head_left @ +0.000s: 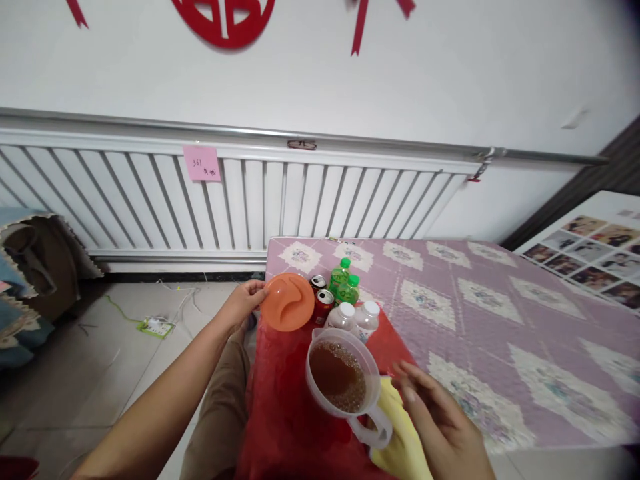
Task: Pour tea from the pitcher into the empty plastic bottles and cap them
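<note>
My left hand (245,301) pinches the left rim of a round orange lid (281,300) that has a curved ridge across it. To the right, my right hand (440,417) hangs with its fingers apart, holding nothing, beside a yellow cloth (400,433). Between the hands stands a clear plastic pitcher (367,363), uncovered and partly filled with brown, bubbly liquid; its handle points toward me and to the right. Behind it are two white-capped bottles (369,317), two drink cans (324,303) and two green-capped bottles (345,280).
A red cloth (275,400) covers the surface under these items. On the right is a purple patterned bedspread (385,267). A white radiator (255,200) lines the wall. On the floor at left lie a green-edged power strip (156,327) and cords.
</note>
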A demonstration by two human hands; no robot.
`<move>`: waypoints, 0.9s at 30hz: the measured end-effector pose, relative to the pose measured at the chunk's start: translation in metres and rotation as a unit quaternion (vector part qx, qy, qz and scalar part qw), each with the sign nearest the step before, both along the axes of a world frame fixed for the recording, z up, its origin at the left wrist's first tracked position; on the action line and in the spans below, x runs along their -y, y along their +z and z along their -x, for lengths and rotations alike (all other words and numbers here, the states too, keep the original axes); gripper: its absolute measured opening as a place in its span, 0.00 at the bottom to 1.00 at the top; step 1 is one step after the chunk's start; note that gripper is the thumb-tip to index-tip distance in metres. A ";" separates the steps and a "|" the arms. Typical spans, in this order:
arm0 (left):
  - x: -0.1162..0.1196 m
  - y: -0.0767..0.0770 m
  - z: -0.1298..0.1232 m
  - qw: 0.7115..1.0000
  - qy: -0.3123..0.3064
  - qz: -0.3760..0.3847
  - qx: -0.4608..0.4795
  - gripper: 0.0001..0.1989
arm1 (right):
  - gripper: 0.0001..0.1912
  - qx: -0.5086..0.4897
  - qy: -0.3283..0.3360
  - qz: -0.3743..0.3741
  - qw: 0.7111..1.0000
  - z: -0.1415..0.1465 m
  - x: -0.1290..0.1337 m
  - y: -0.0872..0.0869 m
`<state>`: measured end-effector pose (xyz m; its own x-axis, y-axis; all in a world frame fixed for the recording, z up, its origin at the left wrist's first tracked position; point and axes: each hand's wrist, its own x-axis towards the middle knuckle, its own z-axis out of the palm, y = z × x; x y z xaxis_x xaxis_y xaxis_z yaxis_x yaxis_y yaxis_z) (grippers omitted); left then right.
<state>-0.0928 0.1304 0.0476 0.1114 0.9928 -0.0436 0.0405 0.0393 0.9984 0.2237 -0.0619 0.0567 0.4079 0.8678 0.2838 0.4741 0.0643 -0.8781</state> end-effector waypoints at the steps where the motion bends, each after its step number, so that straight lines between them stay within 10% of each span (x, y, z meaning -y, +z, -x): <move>1: 0.000 0.007 -0.008 1.000 -0.011 -0.007 0.005 0.23 | 0.23 -0.032 0.022 0.004 0.999 0.006 -0.007 0.006; 13: 0.025 0.054 -0.095 0.989 -0.125 -0.057 0.054 0.17 | 0.29 -0.323 0.142 0.043 0.935 0.028 -0.045 0.033; 27: 0.050 0.063 -0.108 0.975 -0.205 0.010 0.090 0.22 | 0.29 -0.370 0.098 0.032 0.924 0.005 -0.052 0.023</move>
<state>0.0152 0.0800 0.1105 0.5053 0.8629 -0.0050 -0.1194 0.0757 0.9900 0.2192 -0.0103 0.0795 0.3038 0.9506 -0.0636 -0.2715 0.0224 -0.9622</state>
